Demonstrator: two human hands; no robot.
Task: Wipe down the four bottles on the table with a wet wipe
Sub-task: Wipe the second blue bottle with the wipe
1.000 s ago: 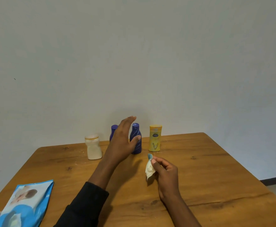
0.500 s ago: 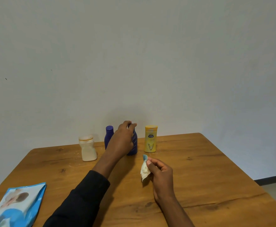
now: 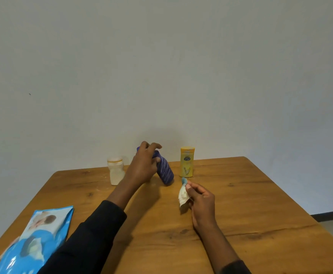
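left hand (image 3: 144, 167): grip was closed round the upper part of the purple bottle (image 3: 165, 173), fingers curled over the cap end, thumb on the side.
purple bottle position: back-centre of the tabletop (image 3: 240, 204), between the pale bottle (image 3: 115, 171) and the yellow bottle (image 3: 187, 162), close to the right hand.
purple bottle axis: tilted, not upright. Long axis ran from the cap, up and to the left under the hand, to the base, down and to the right. The base pointed toward the wipe.
base contact: couldn't tell whether the lower edge touched the tabletop or was just clear of it.
why held so: holding it at the cap end left the striped body bare for wiping, my read.
right hand (image 3: 201, 200): grip was pinching a crumpled wet wipe (image 3: 183, 196) between thumb and fingers, wipe facing the bottle, apart from it.
why held so: the wipe looked staged for the first pass; no contact yet.
other bottles: yellow and pale ones stood upright, untouched. A purple sliver (image 3: 138, 149) behind the left fingers was likely the fourth, mostly hidden.
wipes pack (image 3: 37, 240): lay flat at the near-left corner, well apart from the bottles.
stage: picking up a bottle, wiping of it not started.
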